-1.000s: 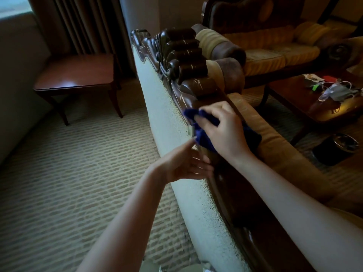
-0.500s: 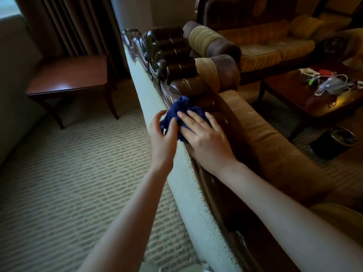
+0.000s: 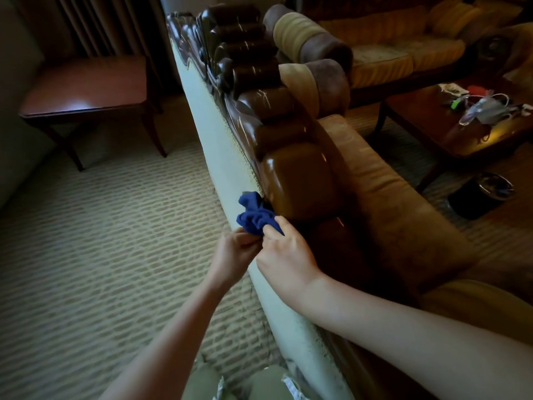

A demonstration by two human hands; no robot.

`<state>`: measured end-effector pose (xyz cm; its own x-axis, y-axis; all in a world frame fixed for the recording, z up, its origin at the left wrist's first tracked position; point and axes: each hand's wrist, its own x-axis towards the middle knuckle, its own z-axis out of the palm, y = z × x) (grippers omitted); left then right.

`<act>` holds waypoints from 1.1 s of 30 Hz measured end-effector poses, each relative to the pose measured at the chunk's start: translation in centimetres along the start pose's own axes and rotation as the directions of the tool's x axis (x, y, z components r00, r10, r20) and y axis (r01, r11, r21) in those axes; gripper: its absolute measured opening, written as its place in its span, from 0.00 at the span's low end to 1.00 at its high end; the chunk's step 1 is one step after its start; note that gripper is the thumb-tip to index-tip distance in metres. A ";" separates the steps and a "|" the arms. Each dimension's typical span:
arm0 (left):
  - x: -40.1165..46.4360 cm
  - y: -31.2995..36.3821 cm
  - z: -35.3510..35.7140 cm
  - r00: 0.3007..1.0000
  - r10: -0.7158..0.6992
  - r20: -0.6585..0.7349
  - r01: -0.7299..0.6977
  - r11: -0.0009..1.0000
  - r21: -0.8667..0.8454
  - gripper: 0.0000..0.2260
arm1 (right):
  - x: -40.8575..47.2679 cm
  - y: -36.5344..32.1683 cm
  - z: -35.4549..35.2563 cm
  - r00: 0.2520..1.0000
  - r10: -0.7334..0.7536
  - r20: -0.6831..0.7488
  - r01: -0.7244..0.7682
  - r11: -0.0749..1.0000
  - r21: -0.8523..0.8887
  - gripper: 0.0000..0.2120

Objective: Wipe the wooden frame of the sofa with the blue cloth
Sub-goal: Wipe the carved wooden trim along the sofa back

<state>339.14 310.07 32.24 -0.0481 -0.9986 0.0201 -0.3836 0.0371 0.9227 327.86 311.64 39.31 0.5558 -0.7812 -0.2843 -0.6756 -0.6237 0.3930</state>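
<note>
While both the left hand (image 3: 235, 249) and right hand (image 3: 284, 252) pinch the bunched blue cloth (image 3: 255, 215), it should spread flat before rubbing the wooden frame (image 3: 300, 180) at its two o'clock.

Carpeted floor (image 3: 86, 269) bears sofa (image 3: 389, 203), perhaps a bin (image 3: 478, 197).

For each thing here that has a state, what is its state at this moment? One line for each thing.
blue cloth: bunched up, held by both hands against the wooden frame.
wooden frame: glossy, with pale streaks on the upper carvings.
left hand: grips the cloth's lower edge.
right hand: pinches the cloth.
side table: upright, top bare.
coffee table: cluttered with small items.
</note>
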 end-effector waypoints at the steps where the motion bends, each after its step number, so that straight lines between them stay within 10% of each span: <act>1: -0.6 0.0 0.0 0.999 -0.017 0.045 0.017 1.000 -0.011 0.05 | -0.6 -0.4 0.1 1.000 -0.016 -0.010 0.016 0.999 0.052 0.14; 4: -2.3 0.4 0.3 0.980 -0.077 0.183 0.078 0.997 0.000 0.06 | -1.7 -1.0 2.4 0.980 0.050 -0.195 -0.011 0.980 0.196 0.05; 7: -2.9 0.9 -0.1 0.983 -0.069 0.172 0.080 0.995 -0.059 0.05 | -3.0 -0.8 5.0 0.770 0.253 -0.586 -0.063 0.944 0.324 0.12; 15: 0.7 2.2 0.6 0.993 -0.093 -0.068 0.096 0.995 0.035 0.08 | -1.5 -0.3 2.4 0.877 0.255 -0.407 -0.045 0.887 0.460 0.15; 22: -1.3 1.3 -0.1 0.967 -0.130 0.221 0.125 0.991 0.037 0.08 | -4.4 -0.6 4.0 0.837 0.296 -0.460 -0.006 0.846 0.533 0.15; 25: -0.7 2.1 -2.0 0.949 -0.206 0.238 0.274 0.914 -0.299 0.08 | -4.6 0.5 3.2 0.737 0.377 -0.561 0.023 0.815 0.579 0.12; 29: 1.8 4.5 -4.5 0.931 -0.353 0.094 0.288 0.551 -0.783 0.12 | -2.9 3.7 1.1 0.579 0.569 -0.584 -0.068 0.747 0.661 0.14; 33: 3.3 5.4 -5.3 0.872 -0.477 -0.108 0.258 0.636 -0.727 0.12 | -0.2 7.2 -1.3 0.434 0.709 -0.556 -0.094 0.649 0.755 0.17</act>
<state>341.76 306.75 39.35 0.2410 -0.8926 -0.3810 0.4139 -0.2605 0.8723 323.56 307.30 43.36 0.0314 -0.7664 0.6416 -0.8567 -0.3513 -0.3778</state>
